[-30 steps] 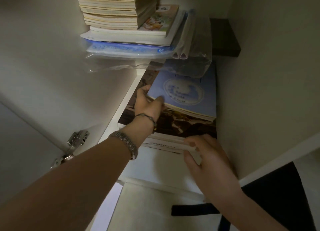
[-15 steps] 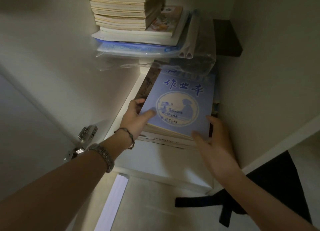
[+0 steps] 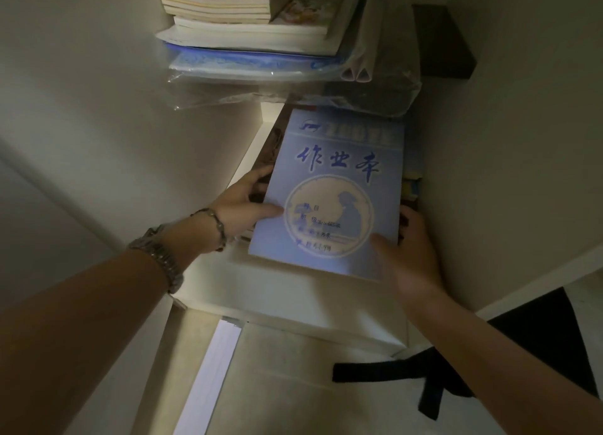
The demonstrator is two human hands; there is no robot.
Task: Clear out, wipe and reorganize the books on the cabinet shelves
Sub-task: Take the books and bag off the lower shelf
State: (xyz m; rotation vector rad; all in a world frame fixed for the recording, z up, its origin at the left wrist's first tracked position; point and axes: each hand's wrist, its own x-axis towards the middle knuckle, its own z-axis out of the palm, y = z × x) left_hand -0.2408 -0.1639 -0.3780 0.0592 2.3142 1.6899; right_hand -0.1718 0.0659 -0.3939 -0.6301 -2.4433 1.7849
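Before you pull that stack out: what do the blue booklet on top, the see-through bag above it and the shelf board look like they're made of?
Blue booklet: thin matte paper cover, no glare, printed characters.
See-through bag: soft clear plastic film, going by wrinkles and highlights.
Shelf board: probably white laminated board; smooth, flat, square-edged. Core hidden.

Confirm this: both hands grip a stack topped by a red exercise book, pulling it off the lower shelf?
Not quite: the head view shows a blue exercise book on top, not red. The left hand and right hand do grip the stack at the lower shelf.
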